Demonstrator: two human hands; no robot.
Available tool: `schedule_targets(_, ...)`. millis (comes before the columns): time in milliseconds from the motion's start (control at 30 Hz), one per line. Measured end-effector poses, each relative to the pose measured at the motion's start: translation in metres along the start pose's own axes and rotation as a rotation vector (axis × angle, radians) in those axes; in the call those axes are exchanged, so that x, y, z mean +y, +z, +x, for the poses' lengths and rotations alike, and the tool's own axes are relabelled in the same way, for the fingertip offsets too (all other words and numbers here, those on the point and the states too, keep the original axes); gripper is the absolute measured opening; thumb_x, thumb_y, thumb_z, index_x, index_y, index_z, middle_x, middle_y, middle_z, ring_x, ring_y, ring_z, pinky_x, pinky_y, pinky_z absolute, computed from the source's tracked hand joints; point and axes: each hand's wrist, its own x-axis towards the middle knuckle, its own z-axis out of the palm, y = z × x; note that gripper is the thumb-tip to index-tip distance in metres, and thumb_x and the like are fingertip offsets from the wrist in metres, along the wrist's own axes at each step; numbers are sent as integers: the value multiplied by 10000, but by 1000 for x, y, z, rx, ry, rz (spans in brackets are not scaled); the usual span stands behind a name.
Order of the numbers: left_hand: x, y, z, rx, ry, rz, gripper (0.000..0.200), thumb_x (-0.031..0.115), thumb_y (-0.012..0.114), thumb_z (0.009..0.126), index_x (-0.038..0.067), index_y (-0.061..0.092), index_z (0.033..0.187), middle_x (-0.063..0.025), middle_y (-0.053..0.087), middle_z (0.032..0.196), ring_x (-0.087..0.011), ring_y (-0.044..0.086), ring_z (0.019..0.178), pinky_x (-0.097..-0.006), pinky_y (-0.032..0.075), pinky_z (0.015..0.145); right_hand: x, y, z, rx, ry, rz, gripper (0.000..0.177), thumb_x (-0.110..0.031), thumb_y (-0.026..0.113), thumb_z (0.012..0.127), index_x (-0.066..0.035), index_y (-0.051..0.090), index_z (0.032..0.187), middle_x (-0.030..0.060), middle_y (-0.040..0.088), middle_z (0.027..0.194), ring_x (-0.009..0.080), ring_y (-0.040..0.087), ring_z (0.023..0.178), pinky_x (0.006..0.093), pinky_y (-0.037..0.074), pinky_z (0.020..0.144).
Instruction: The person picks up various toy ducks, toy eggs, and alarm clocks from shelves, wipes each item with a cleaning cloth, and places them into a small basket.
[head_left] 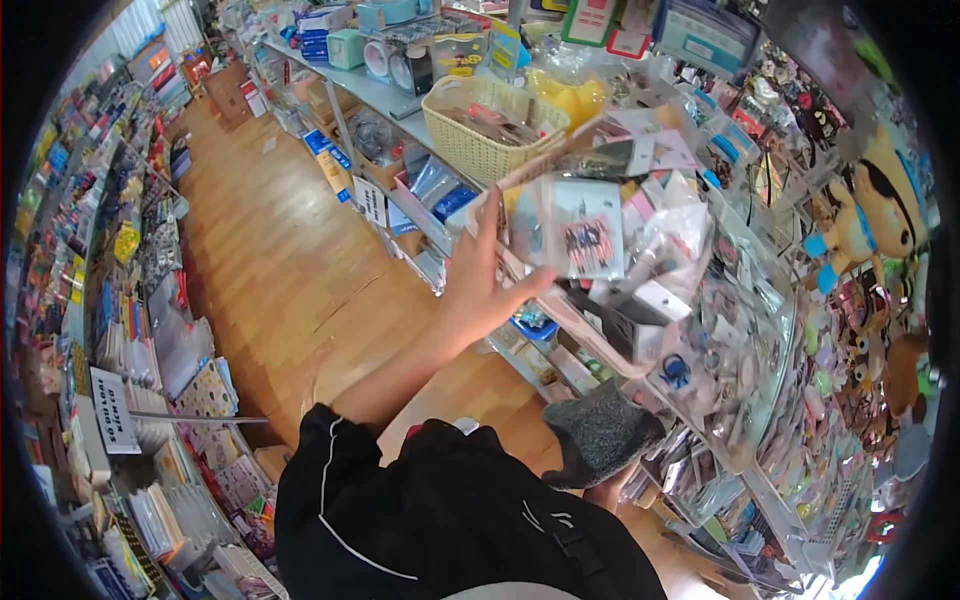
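Note:
My left hand [485, 285] grips the near left edge of a pale pink basket [592, 342], thumb and fingers spread along the rim. Inside the basket lie several clear plastic packets, among them a white card packet [592, 228] with small striped items, and black and white pieces. A dark grey fuzzy cloth [600, 432] is bunched at my right hand [608, 490], close to the lower shelf. Only a small part of that hand shows; the cloth covers its fingers.
A cream woven basket [485, 140] with packets stands on the shelf beyond. Packed shelves line the right, with hanging plush toys [870, 215]. Across the wooden floor [290, 230], the left shelf holds books, packets and a white sign [115, 410] on a protruding rod.

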Motion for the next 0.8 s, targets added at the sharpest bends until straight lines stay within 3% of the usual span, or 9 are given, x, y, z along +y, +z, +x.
schedule_targets(67, -7, -15, 10, -42, 52, -121, 946, 393, 734, 598, -59, 243, 1269, -221, 431, 1197, -289, 467, 1070, -366, 363, 881, 4, 6, 7, 27, 19, -23, 424, -338, 371, 876, -65, 396, 1199, 141, 459, 1151, 311, 461, 1030, 454, 366, 902)
schedule_targets(133, -19, -41, 14, -301, -189, -443, 767, 367, 711, 632, -23, 384, 1206, -178, 482, 1166, -257, 497, 1045, -360, 366, 869, 1, -5, 7, 76, 17, -56, 430, -342, 371, 875, -55, 400, 1194, 144, 470, 1143, 312, 464, 1029, 452, 368, 902)
schedule_targets(267, 0, -77, 35, -417, -185, -284, 625, 355, 719, 616, 3, 507, 1087, -153, 541, 1070, -255, 539, 950, -372, 385, 824, -4, -43, 28, 69, -34, -115, 446, -360, 379, 868, -35, 417, 1171, 153, 480, 1135, 313, 468, 1030, 448, 378, 896)
schedule_targets(367, 12, -45, 43, -75, 274, 130, 559, 365, 737, 557, 35, 556, 971, -105, 560, 856, -281, 510, 803, -371, 373, 743, -1, -47, 45, 107, -11, -132, 466, -390, 392, 853, -13, 457, 1118, 166, 487, 1130, 312, 474, 1032, 440, 401, 879)
schedule_targets(433, 13, -25, 46, -76, 372, 140, 470, 359, 716, 597, 47, 557, 911, -79, 555, 828, -259, 499, 796, -368, 348, 729, 3, -35, 56, 29, 36, -127, 485, -403, 384, 851, -6, 457, 1119, 168, 482, 1137, 311, 472, 1036, 437, 392, 890)
schedule_targets(633, -2, -38, 72, -390, 435, -50, 279, 290, 660, 694, 79, 564, 849, -7, 520, 691, -195, 482, 720, -330, 302, 687, 44, 9, 78, 161, -68, -101, 611, -518, 373, 823, -40, 388, 1204, 171, 437, 1187, 327, 432, 1080, 471, 339, 936)
schedule_targets(733, -26, -55, 101, -536, 516, -143, 242, 285, 653, 706, 92, 572, 826, 5, 515, 666, -179, 474, 704, -312, 287, 684, 70, -23, 71, 355, -238, -261, 622, -515, 382, 821, -41, 364, 1224, 161, 413, 1215, 323, 406, 1108, 471, 309, 957)
schedule_targets(767, -37, -60, 112, -580, 536, -146, 214, 241, 688, 683, 108, 591, 821, 35, 509, 652, -138, 471, 674, -293, 275, 664, 77, -30, 79, 403, -249, -70, 588, -484, 381, 832, -31, 379, 1208, 152, 433, 1198, 325, 408, 1105, 473, 306, 959)
schedule_targets(800, -47, -66, 121, -616, 546, -156, 214, 241, 688, 683, 108, 591, 821, 35, 509, 652, -138, 471, 674, -293, 275, 664, 88, 5, 78, 67, -180, -80, 468, -385, 358, 858, -8, 447, 1121, 149, 508, 1104, 277, 492, 1015, 412, 378, 912)
